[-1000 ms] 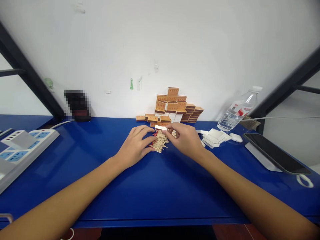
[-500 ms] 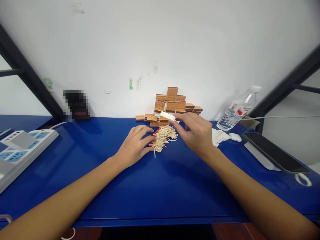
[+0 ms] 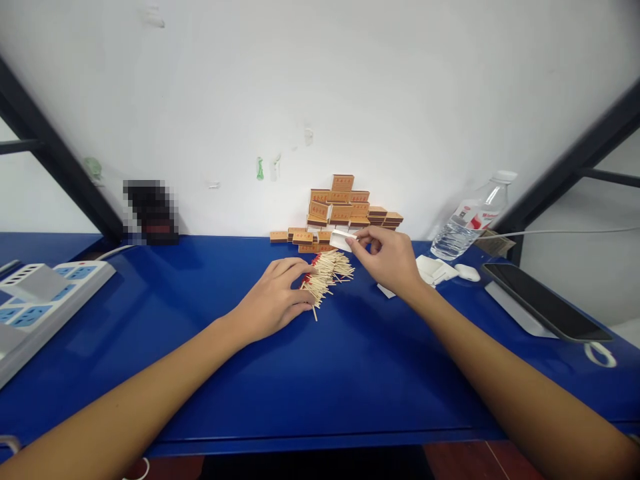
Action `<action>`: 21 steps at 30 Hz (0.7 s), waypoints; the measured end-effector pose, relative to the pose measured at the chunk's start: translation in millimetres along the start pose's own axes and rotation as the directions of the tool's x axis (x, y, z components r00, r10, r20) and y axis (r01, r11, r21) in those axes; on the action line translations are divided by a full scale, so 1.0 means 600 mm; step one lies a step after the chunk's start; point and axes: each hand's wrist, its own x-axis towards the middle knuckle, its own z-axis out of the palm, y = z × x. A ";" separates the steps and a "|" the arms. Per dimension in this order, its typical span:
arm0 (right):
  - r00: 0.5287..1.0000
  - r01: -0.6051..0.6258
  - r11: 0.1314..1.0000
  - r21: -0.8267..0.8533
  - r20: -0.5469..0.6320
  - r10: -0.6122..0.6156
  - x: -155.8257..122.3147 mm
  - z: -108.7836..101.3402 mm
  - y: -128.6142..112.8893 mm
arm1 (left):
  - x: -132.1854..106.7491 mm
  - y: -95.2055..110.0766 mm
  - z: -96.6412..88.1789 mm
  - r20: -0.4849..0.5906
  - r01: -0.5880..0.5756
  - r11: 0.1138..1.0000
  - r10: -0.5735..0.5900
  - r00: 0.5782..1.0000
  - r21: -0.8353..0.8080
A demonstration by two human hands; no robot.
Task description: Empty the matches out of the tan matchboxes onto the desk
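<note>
A heap of wooden matches (image 3: 330,275) with red heads lies on the blue table. At its left edge rests my left hand (image 3: 273,297), its fingers curved and apart against the match heads, gripping nothing that shows. Between thumb and fingers my right hand (image 3: 390,260) pinches a white matchbox tray (image 3: 341,241), tilted just above the far side of the heap; its hollow side partly faces me. Behind it, orange-brown matchboxes (image 3: 341,213) are stacked against the wall, and several lie lower in front.
Right of my right hand lie white paper trays (image 3: 433,269), a white earbud case (image 3: 467,272) and a phone (image 3: 545,300). A water bottle (image 3: 470,217) leans by the wall, a cable passing it. A power strip (image 3: 55,300) sits at the left.
The white matchbox tray has turned so its hollow side shows more. My right hand has shifted slightly left, and my left hand slightly right and nearer, pressing along the matches.
</note>
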 end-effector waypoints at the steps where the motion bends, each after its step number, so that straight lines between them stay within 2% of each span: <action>1: 1.000 -0.004 1.000 0.004 -0.008 0.004 0.001 -0.001 0.001 | 0.000 0.000 0.000 0.008 -0.004 1.000 0.004 1.000 0.006; 9: 0.998 -0.025 1.000 0.012 -0.055 0.025 0.010 -0.011 0.007 | 0.003 0.005 0.001 0.011 -0.013 0.999 0.012 1.000 0.034; 13: 0.996 -0.055 0.998 -0.022 -0.076 0.053 0.023 -0.030 0.016 | 0.004 0.007 0.002 0.023 -0.020 0.999 0.019 1.000 0.045; 17: 0.985 -0.151 0.985 -0.080 0.078 0.157 0.042 -0.079 0.036 | 0.002 0.005 0.007 0.032 -0.018 0.998 0.016 0.999 0.066; 21: 0.915 -0.245 0.946 -0.212 0.273 0.298 0.053 -0.140 0.068 | 0.003 0.005 0.006 -0.004 -0.017 0.998 0.017 1.000 0.062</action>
